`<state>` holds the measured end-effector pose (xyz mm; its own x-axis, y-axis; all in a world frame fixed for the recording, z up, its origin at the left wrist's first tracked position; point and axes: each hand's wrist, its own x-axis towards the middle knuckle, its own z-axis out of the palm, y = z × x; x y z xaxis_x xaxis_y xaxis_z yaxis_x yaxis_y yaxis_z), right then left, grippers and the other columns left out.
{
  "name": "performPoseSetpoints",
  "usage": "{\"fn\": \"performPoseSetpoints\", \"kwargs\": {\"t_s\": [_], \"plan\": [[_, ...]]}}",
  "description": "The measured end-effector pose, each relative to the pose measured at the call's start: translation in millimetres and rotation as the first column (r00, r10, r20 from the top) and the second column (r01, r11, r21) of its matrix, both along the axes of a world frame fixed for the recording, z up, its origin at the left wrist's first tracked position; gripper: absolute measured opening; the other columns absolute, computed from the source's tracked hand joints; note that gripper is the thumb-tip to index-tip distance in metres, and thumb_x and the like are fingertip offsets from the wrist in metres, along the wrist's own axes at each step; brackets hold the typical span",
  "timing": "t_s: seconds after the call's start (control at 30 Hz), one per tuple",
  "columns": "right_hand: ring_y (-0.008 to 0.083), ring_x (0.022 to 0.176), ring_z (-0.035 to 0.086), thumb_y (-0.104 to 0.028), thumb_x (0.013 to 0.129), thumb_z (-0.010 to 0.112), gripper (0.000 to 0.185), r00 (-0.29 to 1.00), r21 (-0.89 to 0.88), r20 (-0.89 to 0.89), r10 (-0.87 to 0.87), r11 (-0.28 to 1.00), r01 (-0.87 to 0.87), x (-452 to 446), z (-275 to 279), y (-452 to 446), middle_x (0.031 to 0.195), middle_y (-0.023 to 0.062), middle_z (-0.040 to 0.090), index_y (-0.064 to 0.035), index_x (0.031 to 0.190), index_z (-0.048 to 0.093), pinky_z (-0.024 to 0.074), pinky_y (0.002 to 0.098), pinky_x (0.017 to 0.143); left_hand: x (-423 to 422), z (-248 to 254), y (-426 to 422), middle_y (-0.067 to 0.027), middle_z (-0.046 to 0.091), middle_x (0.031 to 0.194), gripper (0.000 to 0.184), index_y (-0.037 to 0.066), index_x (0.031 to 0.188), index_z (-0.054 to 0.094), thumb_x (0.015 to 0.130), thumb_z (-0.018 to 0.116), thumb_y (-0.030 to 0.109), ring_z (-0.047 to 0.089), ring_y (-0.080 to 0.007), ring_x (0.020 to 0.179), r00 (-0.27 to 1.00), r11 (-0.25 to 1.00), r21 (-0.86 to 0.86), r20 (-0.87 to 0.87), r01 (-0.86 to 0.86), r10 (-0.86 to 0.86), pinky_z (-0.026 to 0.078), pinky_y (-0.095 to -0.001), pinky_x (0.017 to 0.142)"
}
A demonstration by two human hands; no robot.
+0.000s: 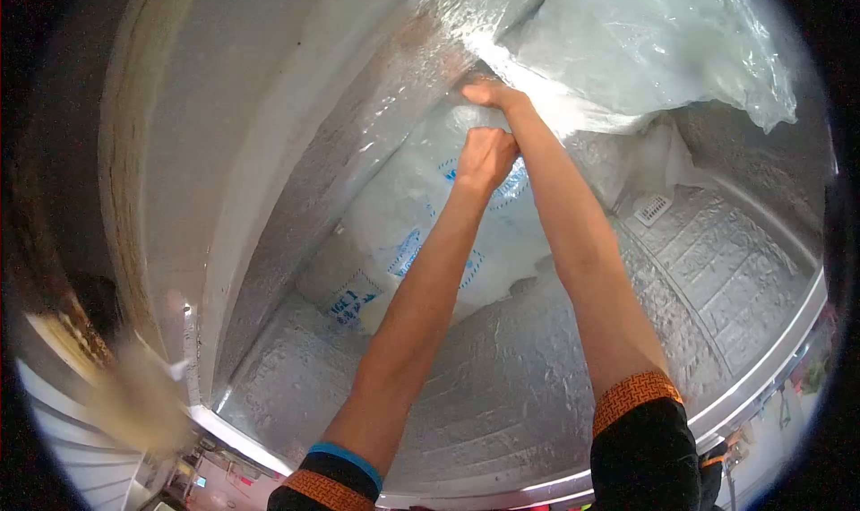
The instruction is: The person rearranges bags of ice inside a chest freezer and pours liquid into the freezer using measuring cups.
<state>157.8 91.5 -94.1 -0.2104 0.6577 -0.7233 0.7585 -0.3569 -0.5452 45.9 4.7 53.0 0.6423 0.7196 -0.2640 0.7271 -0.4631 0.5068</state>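
Both arms reach down into a deep metal-lined chest with frosty walls. A large clear plastic bag with blue print (408, 251) lies in it. My left hand (486, 157) is a closed fist on the upper part of this bag; what its fingers hold, if anything, is hidden. Just beyond it, my right hand (488, 93) is at the bag's far end near the chest wall, its fingertips partly hidden. My right wrist passes close beside my left hand.
Another clear plastic bag (645, 54) hangs or lies at the upper right. A small white label with dark marks (653, 209) is on the right. The chest's metal rim (761, 359) curves along the lower right. A pale board-like surface (215, 153) stands at the left.
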Motion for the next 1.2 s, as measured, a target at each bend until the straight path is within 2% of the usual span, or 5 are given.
{"fn": "performPoseSetpoints", "kwargs": {"t_s": [0.2,0.3,0.83,0.93,1.2], "plan": [[0.032,0.138,0.038,-0.062,0.085,0.046,0.08,0.925,0.143,-0.367,0.1,0.988,-0.05,13.4,-61.7,4.8,0.148,0.0187,0.043,-0.004,0.141,0.048,0.0246,0.042,0.117,-1.4,-12.4,-8.5,-0.0195,0.066,0.071,0.025,0.007,0.067,0.069,0.084,0.058,0.021,0.067,-0.0344,0.067,0.999,0.998,0.064,-0.045,0.012,-0.009,0.051,-0.0451,0.061],[0.0304,0.138,0.037,-0.062,0.082,0.049,0.065,0.899,0.085,-0.341,0.274,0.962,-0.261,-3.7,5.7,12.4,0.146,0.0114,0.047,-0.0244,0.133,0.06,0.0234,0.0431,0.117,-0.8,-13.1,-12.7,-0.0185,0.066,0.069,0.025,0.007,0.066,0.069,0.084,0.058,0.021,0.067,-0.0348,0.065,0.999,0.992,0.12,-0.012,-0.041,0.042,0.051,-0.045,0.061],[0.0311,0.142,0.029,-0.072,0.08,0.047,0.072,0.959,0.063,-0.243,0.146,0.989,-0.134,6.7,-25.8,-12.1,0.151,0.0085,0.043,-0.0252,0.133,0.061,0.0167,0.0461,0.118,-3.2,-21.5,-36.4,-0.0173,0.063,0.062,0.021,0.009,0.065,0.066,0.082,0.057,0.017,0.064,-0.0347,0.058,0.982,0.969,0.213,0.166,-0.128,0.093,0.048,-0.0448,0.054],[0.033,0.145,0.025,-0.073,0.072,0.055,0.098,0.976,0.041,-0.14,0.168,0.986,-0.163,-10.5,11.8,-7.7,0.156,0.02,0.028,-0.0087,0.146,0.043,0.0196,0.042,0.119,-4.1,-13.1,-33.1,-0.0166,0.066,0.079,0.013,0.006,0.079,0.066,0.083,0.06,0.017,0.065,-0.0315,0.083,0.998,0.993,0.112,0.051,-0.042,0.036,0.049,-0.0431,0.071],[0.039,0.128,0.048,-0.047,0.086,0.051,0.061,0.998,0.126,-0.057,0.023,0.992,-0.016,-22.1,50.2,-25.2,0.134,0.0286,0.052,-0.0038,0.128,0.06,0.0359,0.0413,0.108,-85.1,27.7,-40.3,-0.0207,0.049,0.135,0.065,-0.003,0.131,0.049,0.081,0.075,0.029,0.047,-0.0359,0.124,0.902,0.885,0.207,0.214,-0.417,0.375,0.036,-0.0465,0.106]]}}
